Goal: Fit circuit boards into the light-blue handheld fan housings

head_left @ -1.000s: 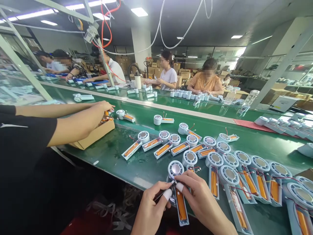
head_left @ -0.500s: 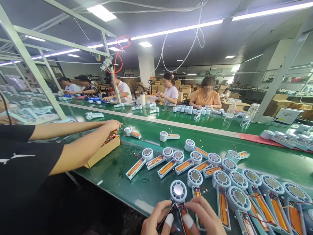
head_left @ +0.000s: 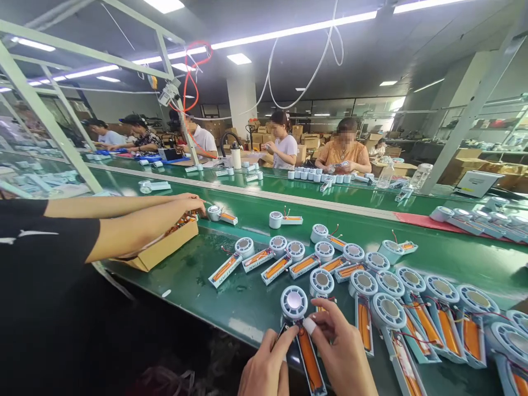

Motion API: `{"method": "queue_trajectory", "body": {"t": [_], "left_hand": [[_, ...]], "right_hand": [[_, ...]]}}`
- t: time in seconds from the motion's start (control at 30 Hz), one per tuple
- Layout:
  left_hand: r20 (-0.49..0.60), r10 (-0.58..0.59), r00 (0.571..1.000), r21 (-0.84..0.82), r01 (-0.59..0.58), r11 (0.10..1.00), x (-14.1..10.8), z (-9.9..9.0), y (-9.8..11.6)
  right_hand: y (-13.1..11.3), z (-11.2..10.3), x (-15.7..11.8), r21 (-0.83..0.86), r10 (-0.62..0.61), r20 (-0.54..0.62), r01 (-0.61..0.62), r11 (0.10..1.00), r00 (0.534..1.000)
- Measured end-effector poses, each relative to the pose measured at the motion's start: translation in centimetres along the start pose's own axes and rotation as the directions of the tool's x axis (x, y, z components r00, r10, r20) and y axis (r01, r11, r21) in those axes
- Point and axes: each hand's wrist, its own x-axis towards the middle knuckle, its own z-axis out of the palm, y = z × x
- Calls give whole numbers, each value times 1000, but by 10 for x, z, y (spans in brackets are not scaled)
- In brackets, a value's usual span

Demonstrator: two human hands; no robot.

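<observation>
A pale blue handheld fan (head_left: 294, 302) lies at the front edge of the bench, its round head pointing away from me. Its handle is uncovered, showing an orange battery (head_left: 310, 360) inside. My left hand (head_left: 266, 363) is closed on the left side of the fan's neck, index fingertip pressing at the top of the handle. From the right, my right hand (head_left: 344, 349) grips the same neck with a white-covered thumb and bent fingers. Small dark parts and wires there are partly hidden by my fingertips.
Several similar fans (head_left: 363, 283) crowd the green bench to the right and ahead. At left, a co-worker's arms (head_left: 136, 231) reach over a cardboard box (head_left: 169, 247) of orange parts. A conveyor belt (head_left: 247, 206) runs behind; people sit along its far side.
The fan's handle and orange battery now show more between my hands. My left index finger has moved onto the neck. The co-worker's hand has shifted slightly over the box.
</observation>
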Motion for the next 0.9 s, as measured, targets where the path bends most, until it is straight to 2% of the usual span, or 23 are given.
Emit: {"method": "queue_trajectory", "body": {"t": [0.1, 0.2, 0.3, 0.43, 0.5, 0.7, 0.9], "left_hand": [[30, 39, 999, 101, -42, 994, -2, -4, 4], [22, 73, 997, 125, -75, 989, -3, -7, 5], [-3, 69, 998, 10, -69, 998, -5, -7, 4], [-86, -42, 995, -189, 25, 982, -7, -3, 0], [-83, -132, 988, -272, 105, 956, -9, -1, -2], [0, -281, 960, -428, 253, 867, -8, -2, 1], [65, -352, 934, -482, 338, 808, -3, -8, 9]], "right_hand": [[-10, 5, -1, 61, 84, -31, -82, 995, 996], [-17, 7, -1, 61, 40, -4, -40, 997, 999], [-20, 5, -2, 75, -17, 53, 13, 997, 998], [-16, 3, -4, 105, 121, 49, -126, 986, 991], [-15, 3, -5, 68, 131, 47, -134, 989, 990], [-24, 6, -5, -110, -139, 100, 150, 983, 985], [-27, 8, -7, -251, -288, 174, 325, 912, 942]]}}
